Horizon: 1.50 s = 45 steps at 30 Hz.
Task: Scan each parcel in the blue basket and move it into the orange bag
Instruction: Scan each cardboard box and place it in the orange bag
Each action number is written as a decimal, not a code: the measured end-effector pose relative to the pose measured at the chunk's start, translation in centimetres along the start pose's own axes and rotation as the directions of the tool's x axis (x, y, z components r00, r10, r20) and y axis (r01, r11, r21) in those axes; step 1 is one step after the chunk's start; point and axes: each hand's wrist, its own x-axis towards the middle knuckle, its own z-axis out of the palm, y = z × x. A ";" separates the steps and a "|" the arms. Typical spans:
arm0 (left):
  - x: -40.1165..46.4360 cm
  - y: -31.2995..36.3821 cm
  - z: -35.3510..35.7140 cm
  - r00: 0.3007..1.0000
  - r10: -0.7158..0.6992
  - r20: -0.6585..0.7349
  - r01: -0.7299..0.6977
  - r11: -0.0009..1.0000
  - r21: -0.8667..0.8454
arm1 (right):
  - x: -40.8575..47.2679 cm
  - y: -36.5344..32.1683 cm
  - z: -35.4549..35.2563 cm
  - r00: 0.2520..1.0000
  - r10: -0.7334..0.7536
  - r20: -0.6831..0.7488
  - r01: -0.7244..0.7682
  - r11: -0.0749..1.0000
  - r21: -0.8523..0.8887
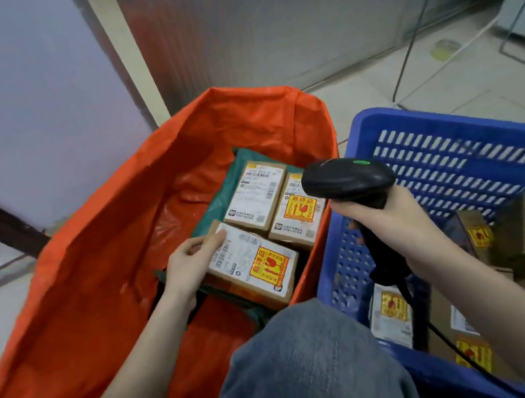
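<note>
Parcel [252, 263] in orange bag [91, 262], left hand [192, 262] fingers flat on it, right hand [392, 215] gripping scanner [348, 181]

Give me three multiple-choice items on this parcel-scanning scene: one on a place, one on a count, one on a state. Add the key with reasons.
1. Where does the black handheld scanner sit?
A. On the floor
B. In the right hand
C. Inside the bag

2. How many labelled cardboard parcels show inside the orange woven bag?
A. One
B. Three
C. Six

3. What is the left hand doing?
A. Resting on the nearest cardboard parcel in the bag
B. Gripping the basket rim
C. Hanging free

Key: B, the right hand's fingers wrap its handle over the blue plastic basket; B, three labelled tops are visible; A, its fingers lie on that parcel's label edge.
</note>
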 end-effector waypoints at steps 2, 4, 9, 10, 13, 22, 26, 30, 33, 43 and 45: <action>0.3 -0.8 1.4 1.000 0.010 -0.002 -0.010 1.000 -0.019 | 0.4 0.6 0.1 1.000 0.016 -0.018 -0.016 1.000 -0.001; 0.6 -1.6 2.7 1.000 0.024 -0.007 -0.023 0.999 0.040 | 0.7 0.9 0.1 0.999 0.029 -0.025 -0.029 1.000 0.001; 0.4 -1.7 4.0 0.995 0.082 -0.060 -0.056 0.934 0.353 | 1.0 1.2 -0.4 0.999 0.040 -0.030 -0.040 0.999 0.001; 0.4 -1.3 4.0 0.991 0.106 -0.079 -0.069 0.925 0.373 | 0.9 1.1 -0.6 0.999 0.041 -0.025 -0.041 0.999 -0.003; -0.4 0.9 3.9 0.976 0.191 -0.101 -0.145 0.925 0.352 | 0.6 0.6 -1.6 0.999 0.031 -0.026 -0.030 0.999 0.012; -7.6 12.8 8.4 0.834 0.520 0.185 -0.551 0.798 0.242 | -2.7 -2.4 -9.1 0.983 -0.051 -0.176 0.052 0.999 0.001; -11.8 16.2 13.2 0.741 0.575 0.346 -0.658 0.725 0.204 | -5.2 -3.3 -14.4 0.961 -0.092 -0.260 0.076 0.995 -0.071; -15.0 17.0 17.9 0.653 0.539 0.532 -0.732 0.630 0.260 | -7.6 -3.1 -19.9 0.941 -0.100 -0.322 0.088 0.995 -0.052; -16.7 16.8 21.4 0.620 0.476 0.623 -0.752 0.587 0.300 | -9.0 -1.8 -23.8 0.928 -0.098 -0.359 0.075 0.994 -0.078; -16.0 10.2 32.0 0.588 0.174 0.790 -0.725 0.546 0.420 | -10.7 5.8 -31.4 0.950 -0.041 -0.310 0.015 0.996 -0.087; -15.2 8.3 33.3 0.583 0.120 0.804 -0.731 0.509 0.454 | -10.3 7.3 -32.0 0.954 -0.034 -0.298 0.008 0.996 -0.088</action>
